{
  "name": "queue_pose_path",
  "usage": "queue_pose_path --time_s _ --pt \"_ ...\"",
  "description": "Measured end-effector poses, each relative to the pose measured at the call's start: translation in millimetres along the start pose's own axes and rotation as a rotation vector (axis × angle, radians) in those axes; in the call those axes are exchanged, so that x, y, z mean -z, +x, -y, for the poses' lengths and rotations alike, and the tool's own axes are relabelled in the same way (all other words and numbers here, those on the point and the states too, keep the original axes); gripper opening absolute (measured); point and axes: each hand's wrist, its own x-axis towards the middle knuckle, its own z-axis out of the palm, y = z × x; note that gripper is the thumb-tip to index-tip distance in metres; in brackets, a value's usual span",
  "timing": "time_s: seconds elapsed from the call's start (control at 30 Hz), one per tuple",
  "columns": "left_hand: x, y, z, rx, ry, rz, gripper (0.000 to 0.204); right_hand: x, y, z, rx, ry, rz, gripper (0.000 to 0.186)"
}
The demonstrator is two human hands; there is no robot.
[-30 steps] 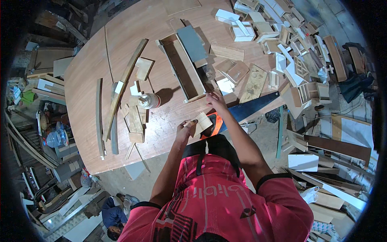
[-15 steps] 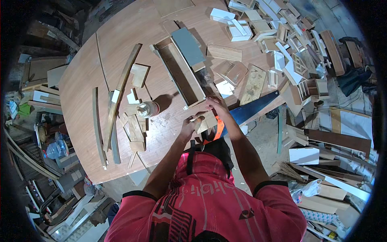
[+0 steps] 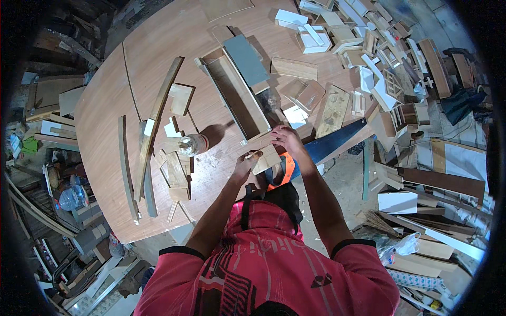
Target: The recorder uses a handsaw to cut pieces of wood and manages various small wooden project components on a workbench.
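My left hand (image 3: pixel 246 164) grips a small pale wooden board (image 3: pixel 267 161) over the table's near edge. My right hand (image 3: pixel 286 138) is just above and right of it, fingers curled; what they hold, if anything, I cannot make out. The long open wooden box (image 3: pixel 236 95) lies beyond my hands, with a grey-blue panel (image 3: pixel 245 59) along its right. Behind and below the board and right hand lies a handsaw (image 3: pixel 328 146) with an orange handle (image 3: pixel 288 169). A glue bottle (image 3: pixel 196 142) stands left of my hands.
Long strips (image 3: pixel 158 116) and offcuts (image 3: pixel 178 177) lie on the round-edged table (image 3: pixel 108 137) at left, with boards (image 3: pixel 298 69) beyond the saw. A heap of white and wooden pieces (image 3: pixel 379 84) fills the right end. Scrap boards (image 3: pixel 443 205) and clutter (image 3: pixel 71 195) surround the table.
The view has shifted slightly. My left hand and the small board have moved a little rightward, closer to my right hand, which has also shifted slightly right with its fingers repositioned.
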Motion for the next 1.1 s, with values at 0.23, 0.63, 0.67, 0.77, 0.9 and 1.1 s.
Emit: queue_pose_path --time_s 0.23,0.63,0.67,0.77,0.9,1.1 --pt "2 6 -1 0.002 0.060 0.038 0.032 -4 3 3 0.018 0.002 0.030 0.021" --pt "4 9 2 0.041 0.060 0.037 0.031 -14 -2 8 0.014 -0.160 0.059 0.027" --pt "4 9 2 0.021 0.056 0.047 0.031 -15 -2 8 0.004 -0.161 0.052 0.025" --pt "5 7 2 0.002 0.045 0.067 0.031 -17 -3 8 0.000 -0.196 0.046 0.022" --pt "4 7 1 0.022 0.081 0.050 0.033 -20 -4 10 -0.005 -0.246 0.014 0.022" --pt "8 10 4 0.041 0.113 0.053 0.036 -22 -6 14 -0.022 -0.255 -0.003 0.024"
